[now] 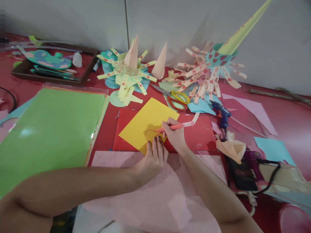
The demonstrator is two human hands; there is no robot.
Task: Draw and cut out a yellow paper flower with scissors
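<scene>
A square of yellow paper [143,121] lies turned at an angle on a red board [199,132]. With fingers stretched out, my left hand [155,155] presses flat on its near corner. My right hand [175,134] is closed around a reddish-pink pen [181,126], whose tip touches the paper. Curved red-orange outlines show beside the tip, partly under my left fingers. Just beyond the paper lie scissors [178,99] with one yellow and one red handle. Pink paper or foam sheeting [145,200] spreads beneath my forearms.
Green sheets [55,129] in a clear sleeve lie left, below a brown tray [73,81] of tools. Paper cones [160,63] and fringed paper crowns [128,69] stand along the wall. At right are a blue glue gun [222,113], paper scraps and a black phone-like device [243,176].
</scene>
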